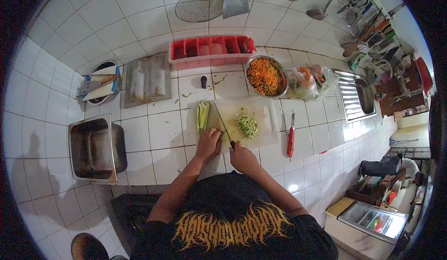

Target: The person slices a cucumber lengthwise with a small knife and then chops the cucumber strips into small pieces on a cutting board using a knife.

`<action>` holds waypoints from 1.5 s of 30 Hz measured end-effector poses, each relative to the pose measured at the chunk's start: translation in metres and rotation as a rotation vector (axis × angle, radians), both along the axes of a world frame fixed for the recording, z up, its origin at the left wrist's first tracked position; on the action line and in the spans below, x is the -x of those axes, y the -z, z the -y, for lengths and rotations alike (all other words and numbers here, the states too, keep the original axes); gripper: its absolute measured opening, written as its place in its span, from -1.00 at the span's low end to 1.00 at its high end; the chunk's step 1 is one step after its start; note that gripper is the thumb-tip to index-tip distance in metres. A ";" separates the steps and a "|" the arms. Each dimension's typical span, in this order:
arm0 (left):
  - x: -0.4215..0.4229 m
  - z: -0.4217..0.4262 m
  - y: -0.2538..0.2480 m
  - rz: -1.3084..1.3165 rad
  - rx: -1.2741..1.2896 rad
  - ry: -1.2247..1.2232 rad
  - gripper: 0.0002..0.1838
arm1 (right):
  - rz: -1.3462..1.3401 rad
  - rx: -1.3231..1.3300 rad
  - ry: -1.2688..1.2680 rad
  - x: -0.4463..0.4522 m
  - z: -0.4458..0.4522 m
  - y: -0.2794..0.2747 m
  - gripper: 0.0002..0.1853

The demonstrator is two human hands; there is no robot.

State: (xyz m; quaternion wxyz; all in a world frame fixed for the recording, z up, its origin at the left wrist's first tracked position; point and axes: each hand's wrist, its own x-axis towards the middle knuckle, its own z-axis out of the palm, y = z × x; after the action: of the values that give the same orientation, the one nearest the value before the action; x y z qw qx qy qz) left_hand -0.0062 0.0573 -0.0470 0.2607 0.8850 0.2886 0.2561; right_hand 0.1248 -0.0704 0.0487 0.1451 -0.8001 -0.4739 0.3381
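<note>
A translucent cutting board lies on the white tiled counter in front of me. My right hand grips the dark handle of a kitchen knife, whose long blade points away across the board. Just left of the blade, my left hand rests on the board with curled fingers. A bit of green shows by its fingertips, but what they hold is hidden. Beyond that hand lie long cucumber strips. Right of the knife sits a pile of chopped green pieces.
A red-handled cutter lies right of the board. Behind stand a metal bowl of diced orange and green vegetables, plastic bags and a red compartment box. A steel basin is at left, a sink at right.
</note>
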 end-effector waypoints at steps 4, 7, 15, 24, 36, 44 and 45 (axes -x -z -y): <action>0.005 0.006 -0.021 -0.045 0.049 0.018 -0.72 | -0.012 0.043 0.043 0.007 0.001 0.012 -0.65; 0.004 0.006 -0.016 -0.003 -0.008 0.017 -0.71 | 0.000 -0.003 0.050 0.003 -0.002 0.017 -0.65; 0.000 0.010 -0.015 0.030 0.047 -0.055 -0.60 | 0.005 0.027 0.013 0.004 0.002 0.005 -0.66; -0.001 0.004 -0.005 0.028 0.002 -0.027 -0.69 | 0.013 0.022 0.007 0.002 -0.003 0.002 -0.64; 0.002 0.003 0.002 -0.036 -0.001 -0.021 -0.60 | 0.008 0.072 0.005 0.010 0.000 0.003 -0.63; 0.000 0.009 -0.022 0.012 -0.096 0.022 -0.68 | 0.026 0.017 0.086 0.000 0.015 0.024 -0.63; 0.003 0.009 -0.032 -0.040 -0.077 0.016 -0.69 | 0.027 0.063 0.136 -0.004 0.019 0.020 -0.62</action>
State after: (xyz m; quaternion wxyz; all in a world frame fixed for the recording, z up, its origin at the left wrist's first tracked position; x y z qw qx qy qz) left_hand -0.0097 0.0485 -0.0155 0.2228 0.9015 0.2768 0.2472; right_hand 0.1288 -0.0892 0.0283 0.1360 -0.8391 -0.4093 0.3314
